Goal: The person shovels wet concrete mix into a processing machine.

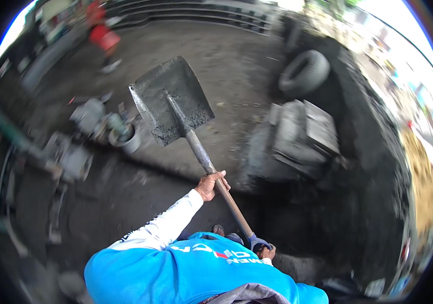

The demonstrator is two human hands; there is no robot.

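A shovel (200,152) is held up in front of me, its square blade pointing away and to the upper left. Dark wet-looking residue clings to the blade, mostly near the socket. My left hand (211,186) is wrapped round the shaft just below the metal socket. At the lower end, my right hand (266,253) is closed on the blue grip of the handle, and part of it is hidden by the grip and my shirt.
Stacked cement bags or blocks (305,133) stand on the right, with a tyre (305,72) behind them against a dark mound. A bucket (125,139) sits at left among blurred gear. A person in red (104,38) is at the upper left. Sand (421,177) lies far right.
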